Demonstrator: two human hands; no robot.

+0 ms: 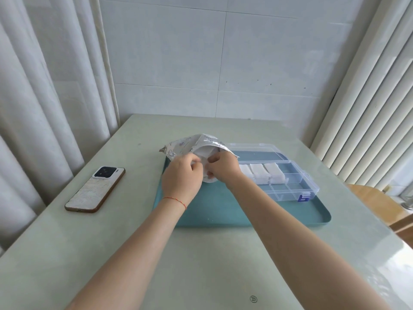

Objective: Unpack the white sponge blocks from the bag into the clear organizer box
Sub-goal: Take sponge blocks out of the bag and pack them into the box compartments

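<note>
A printed foil bag [190, 143] lies on the left part of a teal tray [223, 211], its mouth facing me. My left hand [182, 175] pinches the bag's near edge. My right hand [223, 167] grips white sponge material [209, 153] at the bag's mouth. To the right sits the clear organizer box [297, 186] with its lid open backwards. Several white sponge blocks [268, 173] stand in its rear compartments. The front compartments hold nothing.
A phone [96, 190] in a pale patterned case lies on the table to the left of the tray. Curtains hang at the left, vertical blinds at the right. A wooden chair [377, 204] stands beyond the table's right edge.
</note>
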